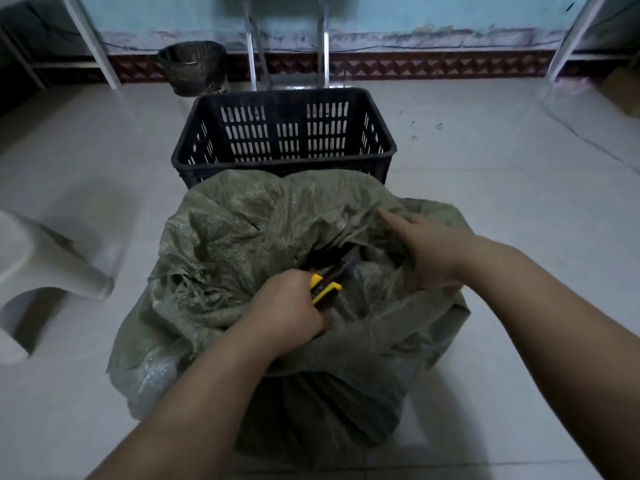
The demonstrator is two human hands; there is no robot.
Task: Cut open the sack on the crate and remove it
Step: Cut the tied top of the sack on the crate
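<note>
Directly below the head camera, a green woven sack stands bulging on the tiled floor, with its far edge against the near wall of a black slotted crate. What the sack covers is hidden. The 2 hands work on its top. The left hand is curled around a yellow and black cutter, and the tip of the cutter goes into a dark opening. The right hand grips the cloth beside this opening. A white stool stands well apart.

Olive-green sack, black crate with rows of slots, yellow-and-black cutter, whitish floor tiles, pale teal wall over dark red triangle-patterned skirting, white stool. Pretty drab lol.
</note>
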